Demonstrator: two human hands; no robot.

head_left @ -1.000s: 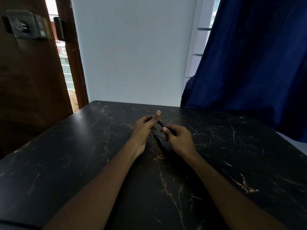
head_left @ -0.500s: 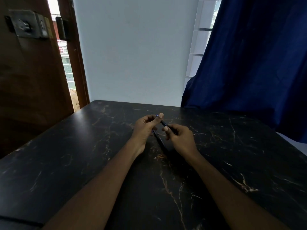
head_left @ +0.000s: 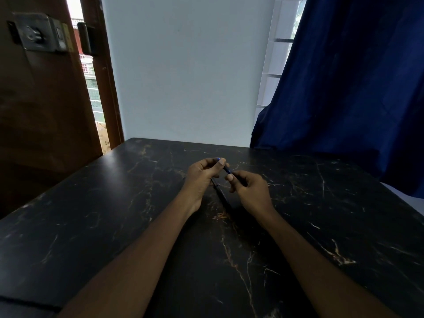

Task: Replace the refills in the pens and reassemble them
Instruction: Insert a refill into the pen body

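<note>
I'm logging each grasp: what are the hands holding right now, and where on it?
Both hold one dark pen: the left hand pinches its far, blue-tipped end, the right hand its near end. A second pen lies untouched on the table.

Place: a room in a home.
Evidence: black marble-pattern table (head_left: 114, 203); behind it, wooden door (head_left: 41, 111) with lock (head_left: 37, 35), blue curtain (head_left: 355, 76) over window (head_left: 278, 58).

We see a slim dark pen (head_left: 227, 169) with a blue end, held slanted above the counter (head_left: 114, 203). A second dark pen piece (head_left: 220, 193) lies flat on the counter just below it, pointing toward us.
</note>
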